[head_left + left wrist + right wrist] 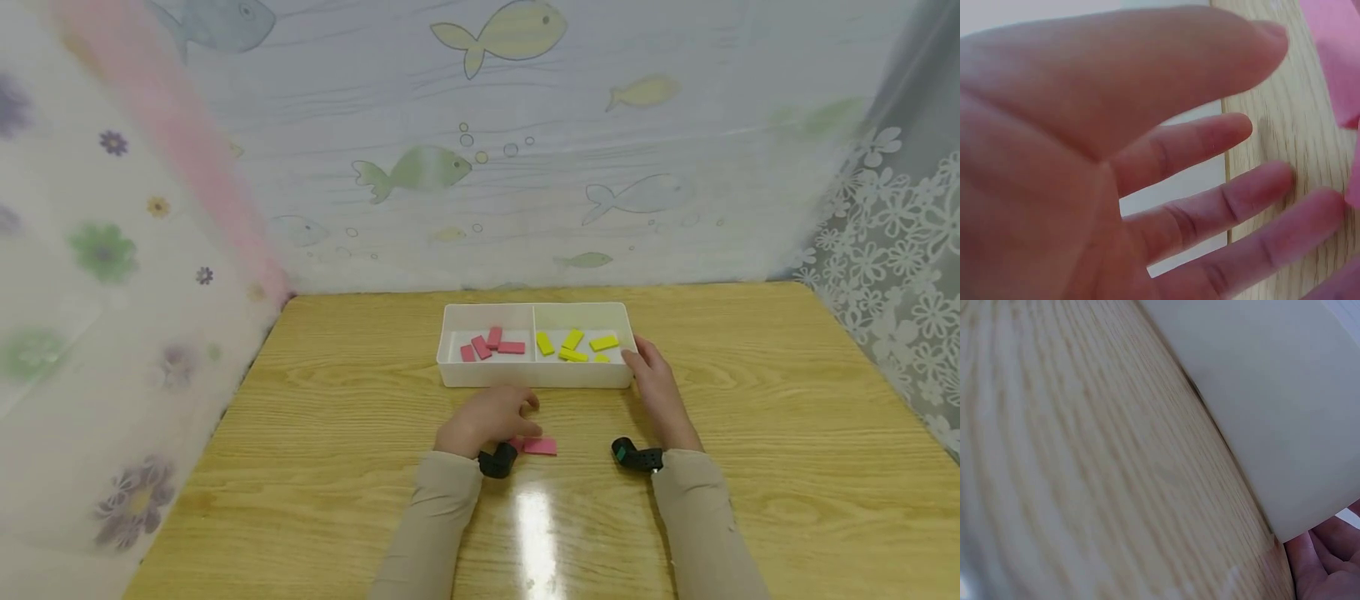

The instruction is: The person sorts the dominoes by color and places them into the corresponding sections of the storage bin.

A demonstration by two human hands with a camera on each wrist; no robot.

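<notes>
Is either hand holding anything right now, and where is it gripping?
The right hand rests against the white tray at its right front corner. The left hand hovers with fingers spread over the pink blocks on the table, holding nothing.

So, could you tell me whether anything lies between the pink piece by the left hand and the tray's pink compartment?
Only the tray's near wall stands between the loose pink piece and the pink compartment; the bare table between shows nothing else.

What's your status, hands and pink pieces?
Left hand open over pink piece on table. Right hand open against white tray corner. Nothing blocking.
</notes>
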